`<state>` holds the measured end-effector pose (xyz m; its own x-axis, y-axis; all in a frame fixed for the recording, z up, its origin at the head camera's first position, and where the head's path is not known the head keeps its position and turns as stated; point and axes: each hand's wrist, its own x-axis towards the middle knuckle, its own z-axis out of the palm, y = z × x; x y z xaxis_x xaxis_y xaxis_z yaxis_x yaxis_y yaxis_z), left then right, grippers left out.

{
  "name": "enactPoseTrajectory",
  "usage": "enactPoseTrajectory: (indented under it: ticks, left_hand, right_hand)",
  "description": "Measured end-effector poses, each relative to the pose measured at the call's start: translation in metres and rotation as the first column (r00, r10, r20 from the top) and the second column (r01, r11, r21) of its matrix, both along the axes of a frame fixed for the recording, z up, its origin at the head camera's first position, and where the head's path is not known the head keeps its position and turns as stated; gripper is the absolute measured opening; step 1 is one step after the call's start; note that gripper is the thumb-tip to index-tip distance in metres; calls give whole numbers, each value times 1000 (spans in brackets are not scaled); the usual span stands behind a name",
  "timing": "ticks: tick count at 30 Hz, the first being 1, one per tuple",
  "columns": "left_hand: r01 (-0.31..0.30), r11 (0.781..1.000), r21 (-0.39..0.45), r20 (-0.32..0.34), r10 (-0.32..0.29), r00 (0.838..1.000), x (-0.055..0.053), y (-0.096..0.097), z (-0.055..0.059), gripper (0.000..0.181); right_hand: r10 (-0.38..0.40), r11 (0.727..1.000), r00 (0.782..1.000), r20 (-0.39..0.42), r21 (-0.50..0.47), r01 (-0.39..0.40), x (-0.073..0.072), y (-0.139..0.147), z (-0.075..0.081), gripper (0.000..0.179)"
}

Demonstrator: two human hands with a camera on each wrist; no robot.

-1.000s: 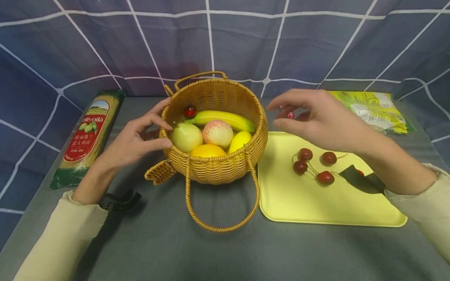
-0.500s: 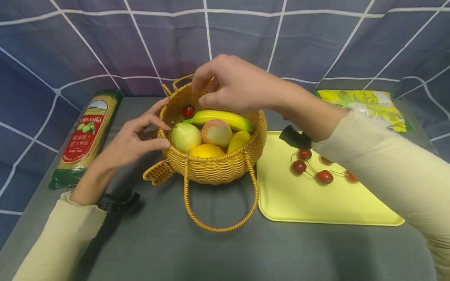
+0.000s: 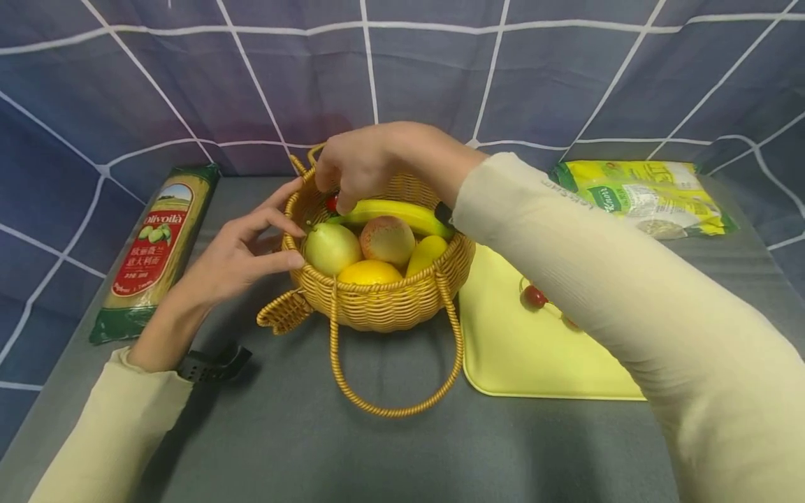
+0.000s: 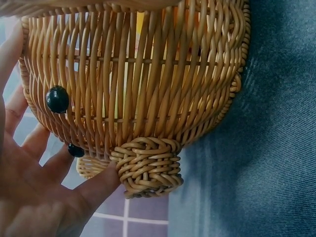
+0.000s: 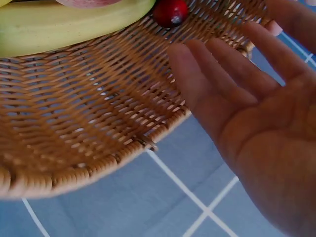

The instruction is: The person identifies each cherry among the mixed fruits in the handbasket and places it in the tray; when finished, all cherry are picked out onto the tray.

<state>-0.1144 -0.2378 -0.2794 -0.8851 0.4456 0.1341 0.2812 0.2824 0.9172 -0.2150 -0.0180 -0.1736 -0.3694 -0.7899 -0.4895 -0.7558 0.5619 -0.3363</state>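
A round wicker basket [image 3: 383, 307] holds a banana [image 3: 409, 215], a pear [image 3: 332, 248], a peach [image 3: 388, 239], other yellow fruit [image 3: 370, 272] and a red cherry [image 3: 332, 203]. My left hand [image 3: 242, 244] rests against its left rim, fingers spread; in the left wrist view the thumb touches a woven knob [image 4: 149, 167] on the basket's side. Over the back of the basket reaches my right hand [image 3: 363, 162], close to the cherry. From the right wrist, its fingers [image 5: 232, 69] look extended, with nothing held, and the cherry [image 5: 170, 12] lies apart from them.
A yellow tray [image 3: 503, 360] lies right of the basket, bearing cherries [image 3: 534, 297] partly hidden by the right sleeve. Behind it is a yellow Knorr packet [image 3: 660, 199]. A spaghetti pack [image 3: 154, 244] lies at the left. The basket's handle [image 3: 396, 412] hangs toward the front.
My right hand has moved left from above the tray to the back of the basket and lowered toward the cherry inside. The left hand has stayed at the rim.
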Motion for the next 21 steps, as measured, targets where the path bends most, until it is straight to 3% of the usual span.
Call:
enactPoseTrajectory:
  ticks: [5,7,9,12,16,21]
  left_hand:
    - [-2,1000,-9,-17,2,1000,0,0,0,22]
    - [-2,1000,-10,-23,1,1000,-1,1,0,22]
    - [0,1000,-5,-23,0,1000,-1,1,0,22]
    - [3,1000,2,-16,-3,1000,-2,3,0,22]
    - [1,1000,6,-13,-1,1000,-1,4,0,22]
    - [4,1000,2,-16,-4,1000,-1,4,0,23]
  right_hand:
    - [-7,997,998,65,77,2,-11,-4,-8,58]
    - [-73,993,989,125,99,61,-14,-5,-10,62]
    - [-129,987,975,181,113,110,-17,-5,-13,63]
    - [-221,972,936,275,138,189,-19,-5,-17,64]
    - [-254,965,914,318,141,219,-20,-6,-24,65]
    - [-275,960,903,329,147,239,-23,-8,-36,70]
